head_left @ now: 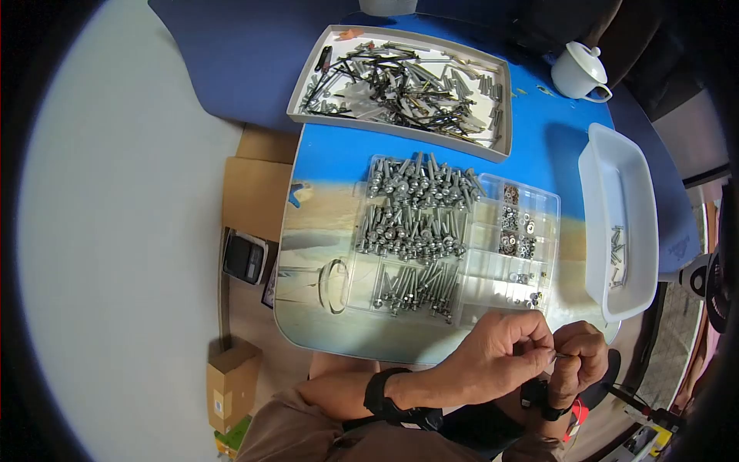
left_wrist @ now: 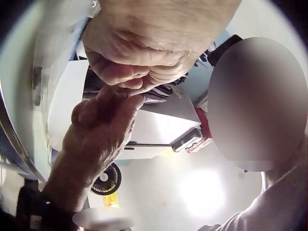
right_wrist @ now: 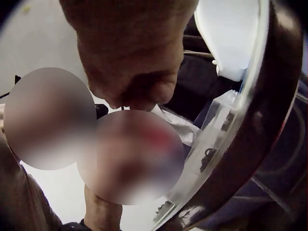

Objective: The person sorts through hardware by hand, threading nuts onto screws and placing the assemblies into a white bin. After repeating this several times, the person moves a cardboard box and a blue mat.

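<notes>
My left hand and right hand meet fingertip to fingertip past the table's front edge, at the lower right of the head view. Between them is a small screw, thin and dark, mostly hidden by the fingers; both hands pinch it. In the left wrist view, the left hand comes from above and the right hand from below. The right wrist view shows the right hand with fingers curled in; a blur covers much of the left hand there.
A clear divided case holds rows of bolts with washers, plus loose nuts and washers. Behind it lies a shallow box of mixed screws and cable ties. On the right stand a white tub with several screws and a lidded white cup.
</notes>
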Demonstrator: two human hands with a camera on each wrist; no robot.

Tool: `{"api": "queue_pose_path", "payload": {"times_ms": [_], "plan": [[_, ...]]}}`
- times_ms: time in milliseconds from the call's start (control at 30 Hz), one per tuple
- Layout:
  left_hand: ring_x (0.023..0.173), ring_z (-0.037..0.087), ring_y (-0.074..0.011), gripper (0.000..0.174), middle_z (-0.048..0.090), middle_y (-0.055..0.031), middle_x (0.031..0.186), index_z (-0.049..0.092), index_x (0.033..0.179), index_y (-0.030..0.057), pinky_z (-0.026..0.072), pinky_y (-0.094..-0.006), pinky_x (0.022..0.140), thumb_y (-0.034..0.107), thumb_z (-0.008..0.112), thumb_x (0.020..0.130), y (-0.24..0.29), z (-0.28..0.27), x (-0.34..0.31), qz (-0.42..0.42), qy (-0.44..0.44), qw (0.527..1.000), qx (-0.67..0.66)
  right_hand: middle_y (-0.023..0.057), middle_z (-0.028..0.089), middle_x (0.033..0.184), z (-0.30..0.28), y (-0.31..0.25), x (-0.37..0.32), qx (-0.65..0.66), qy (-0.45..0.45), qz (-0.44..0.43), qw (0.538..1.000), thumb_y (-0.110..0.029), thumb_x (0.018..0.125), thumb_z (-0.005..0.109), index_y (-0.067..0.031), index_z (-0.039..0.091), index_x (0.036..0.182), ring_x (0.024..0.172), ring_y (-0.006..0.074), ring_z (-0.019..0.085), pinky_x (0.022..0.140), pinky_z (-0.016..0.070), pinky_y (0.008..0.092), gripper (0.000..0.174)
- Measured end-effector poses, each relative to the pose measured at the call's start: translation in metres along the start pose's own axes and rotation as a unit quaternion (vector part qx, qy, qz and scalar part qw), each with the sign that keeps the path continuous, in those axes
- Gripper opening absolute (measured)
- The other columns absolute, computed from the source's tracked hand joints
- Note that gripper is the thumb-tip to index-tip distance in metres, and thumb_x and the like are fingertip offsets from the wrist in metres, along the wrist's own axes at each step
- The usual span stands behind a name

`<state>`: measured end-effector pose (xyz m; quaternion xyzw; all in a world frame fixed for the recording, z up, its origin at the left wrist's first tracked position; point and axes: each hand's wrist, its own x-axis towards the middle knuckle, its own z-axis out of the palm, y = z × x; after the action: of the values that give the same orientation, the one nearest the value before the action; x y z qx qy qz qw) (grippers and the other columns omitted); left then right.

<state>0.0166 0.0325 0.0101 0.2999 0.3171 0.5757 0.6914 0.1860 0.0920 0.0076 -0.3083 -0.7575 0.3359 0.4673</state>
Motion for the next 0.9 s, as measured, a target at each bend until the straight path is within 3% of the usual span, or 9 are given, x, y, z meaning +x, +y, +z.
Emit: {"api": "queue_pose_path", "payload": {"times_ms": [100,167,200,300,433,567,833,900], "plan": [[0.063,0.057,-0.0086,0.006,0.062,-0.0024,0.073,0.060,0.089,0.0026,0.0440,-0.0264,0.055,0.003,0.067,0.088,0.004,-0.001,-0.005,0.058,0.014,0.992,0.107,0.0062,0.059,0.058,0.003,-0.001,0.007,-0.029,-0.029,-0.026,0.999,-0.032,0.090,0.066,-0.0078,0.053,0.072,0.050,0.0178,0.058,0.047,0.0403,0.0289,0.033],[0.060,0.061,-0.0164,0.009,0.065,-0.0080,0.075,0.060,0.088,0.0033,0.0457,-0.0291,0.054,0.002,0.068,0.085,0.005,0.001,-0.007,0.164,0.049,0.956,0.239,0.0060,0.059,0.057,0.003,0.000,0.009,-0.035,-0.052,-0.040,0.997,-0.032,0.091,0.063,-0.0081,0.052,0.071,0.049,0.0181,0.058,0.047,0.0395,0.0294,0.033],[0.060,0.062,-0.0248,0.012,0.062,-0.0104,0.074,0.059,0.089,0.0044,0.0465,-0.0333,0.052,0.003,0.069,0.083,0.004,0.002,-0.008,0.191,0.053,0.947,0.253,0.0056,0.059,0.056,0.004,0.000,0.010,-0.045,-0.057,-0.051,0.996,-0.033,0.092,0.061,-0.0084,0.052,0.069,0.049,0.0185,0.057,0.049,0.0407,0.0301,0.034],[0.061,0.063,-0.0264,0.015,0.061,-0.0099,0.073,0.057,0.089,0.0054,0.0463,-0.0356,0.051,0.003,0.070,0.082,0.003,0.001,-0.009,0.235,0.062,0.910,0.336,0.0053,0.059,0.056,0.004,-0.002,0.012,-0.064,-0.078,-0.049,0.994,-0.037,0.094,0.055,-0.0088,0.052,0.067,0.049,0.0191,0.057,0.053,0.0424,0.0315,0.040],[0.060,0.063,-0.0267,0.016,0.060,-0.0095,0.073,0.056,0.089,0.0059,0.0460,-0.0365,0.049,0.005,0.070,0.082,0.001,-0.002,-0.010,0.229,0.060,0.897,0.373,0.0059,0.060,0.057,0.006,0.000,0.011,-0.041,-0.112,-0.005,0.993,-0.041,0.096,0.052,-0.0084,0.053,0.067,0.049,0.0207,0.058,0.059,0.0429,0.0332,0.044],[0.057,0.062,-0.0261,0.015,0.060,-0.0089,0.072,0.056,0.088,0.0058,0.0461,-0.0357,0.048,0.005,0.070,0.083,0.007,-0.004,-0.010,0.226,0.071,0.901,0.364,0.0059,0.061,0.058,0.011,-0.011,0.017,-0.064,-0.106,-0.021,0.992,-0.040,0.095,0.053,-0.0080,0.053,0.067,0.051,0.0218,0.059,0.058,0.0425,0.0343,0.042],[0.055,0.061,-0.0266,0.014,0.059,-0.0093,0.069,0.056,0.088,0.0058,0.0458,-0.0360,0.048,0.005,0.069,0.084,0.013,-0.009,-0.011,0.225,0.060,0.891,0.390,0.0090,0.065,0.065,0.004,-0.009,0.018,-0.013,-0.188,0.046,0.981,-0.042,0.092,0.058,-0.0055,0.061,0.072,0.055,0.0238,0.064,0.059,0.0439,0.0343,0.041],[0.055,0.060,-0.0271,0.014,0.059,-0.0094,0.068,0.056,0.088,0.0057,0.0457,-0.0365,0.048,0.005,0.069,0.084,0.014,-0.009,-0.011,0.221,0.052,0.891,0.393,0.0092,0.065,0.065,0.002,-0.003,0.018,-0.021,-0.193,0.019,0.981,-0.042,0.092,0.058,-0.0054,0.062,0.072,0.055,0.0237,0.063,0.057,0.0448,0.0336,0.042]]}}
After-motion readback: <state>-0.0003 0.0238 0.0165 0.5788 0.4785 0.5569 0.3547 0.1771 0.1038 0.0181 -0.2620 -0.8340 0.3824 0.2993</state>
